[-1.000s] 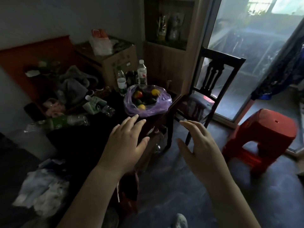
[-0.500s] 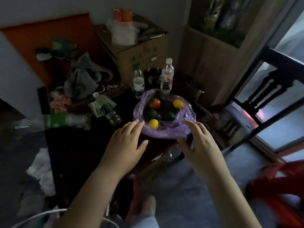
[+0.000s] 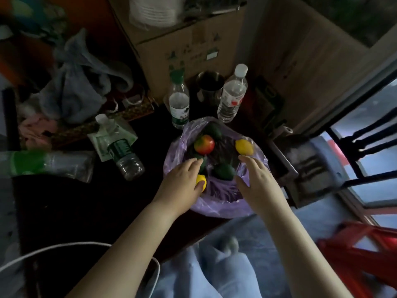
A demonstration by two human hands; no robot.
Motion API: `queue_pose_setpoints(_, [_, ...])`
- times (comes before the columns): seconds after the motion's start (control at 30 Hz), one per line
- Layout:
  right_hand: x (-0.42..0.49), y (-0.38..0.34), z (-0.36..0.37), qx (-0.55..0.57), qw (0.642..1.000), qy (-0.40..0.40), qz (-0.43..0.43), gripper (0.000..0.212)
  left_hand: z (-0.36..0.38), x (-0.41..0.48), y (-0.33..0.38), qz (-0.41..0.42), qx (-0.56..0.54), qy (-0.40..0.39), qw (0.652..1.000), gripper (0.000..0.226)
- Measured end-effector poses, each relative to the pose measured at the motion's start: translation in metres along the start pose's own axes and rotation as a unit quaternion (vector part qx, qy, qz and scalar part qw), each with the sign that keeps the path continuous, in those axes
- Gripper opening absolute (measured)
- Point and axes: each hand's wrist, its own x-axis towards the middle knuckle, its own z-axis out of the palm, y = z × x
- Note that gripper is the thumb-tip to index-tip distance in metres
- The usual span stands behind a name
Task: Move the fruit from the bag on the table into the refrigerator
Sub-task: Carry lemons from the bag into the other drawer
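1. Reaching in, both hands now sit at the purple bag (image 3: 217, 206) at centre frame, where half a second ago they hovered short of its near rim.
2. Left hand (image 3: 182, 182) has fingers spread, loosely cupping over a small yellow fruit (image 3: 201, 182), thumb touching it; whether it grips is unclear.
3. Right hand (image 3: 256, 181) lies open on the bag's right wall.
4. A red apple (image 3: 204, 144), a lemon (image 3: 243, 147) and a dark green fruit (image 3: 224, 172) lie inside the bag on the dark table (image 3: 75, 207).
5. View has closed in; two upright bottles (image 3: 179, 104) stand just above the bag.
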Motion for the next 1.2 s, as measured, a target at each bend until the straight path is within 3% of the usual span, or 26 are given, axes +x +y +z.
queue_pose_setpoints(0.33, [0.08,0.061,0.031,-0.015,0.991,-0.128,-0.018,0.058,0.064,0.041,-0.002,-0.133,-0.016,-0.032,0.991,0.058])
queue_pose_setpoints(0.63, [0.126,0.098,0.046,-0.083,0.993,-0.062,-0.051,0.06,0.09,0.036,0.0,-0.203,0.017,-0.019,0.979,0.058])
queue_pose_setpoints(0.8, [0.144,0.103,0.042,-0.096,0.994,-0.031,-0.039,0.049,0.094,0.036,0.001,-0.232,0.021,-0.045,0.972,0.064])
queue_pose_setpoints(1.07, [0.146,0.108,0.043,-0.12,0.987,-0.105,-0.006,0.051,0.088,0.043,0.018,-0.241,0.022,-0.001,0.97,0.061])
queue_pose_setpoints(1.2, [0.14,0.102,0.034,-0.077,0.993,-0.074,-0.044,0.046,0.08,0.042,0.026,-0.226,0.008,0.031,0.974,0.061])
